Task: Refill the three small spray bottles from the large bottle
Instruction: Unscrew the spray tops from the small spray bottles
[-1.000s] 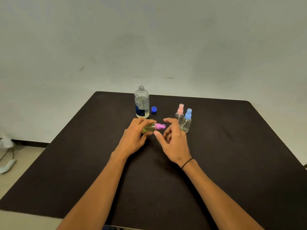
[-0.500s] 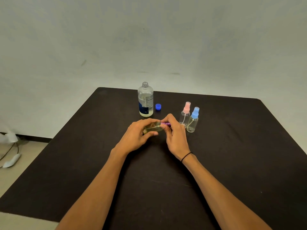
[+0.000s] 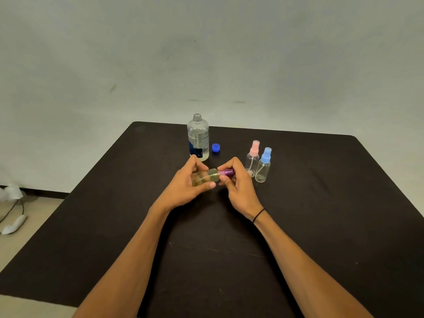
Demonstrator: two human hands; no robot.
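My left hand [image 3: 186, 184] holds a small clear spray bottle [image 3: 210, 176] lying sideways, its body looking yellowish. My right hand [image 3: 237, 184] pinches that bottle's purple spray cap [image 3: 226, 172]. Behind them the large clear bottle [image 3: 198, 137] stands upright with its neck uncapped and a blue-and-white label. Its blue cap [image 3: 216, 147] lies on the table just to the right. Two more small clear spray bottles stand upright to the right of my hands: one with a pink top [image 3: 252, 157], one with a blue top [image 3: 263, 164].
Everything rests on a dark table [image 3: 321, 203] against a pale wall. On the floor at the far left lie a white object and cable [image 3: 14, 223].
My right hand has closed onto the purple spray cap, which it was only reaching for a second ago. The left hand keeps holding the bottle; the camera view shifted slightly.
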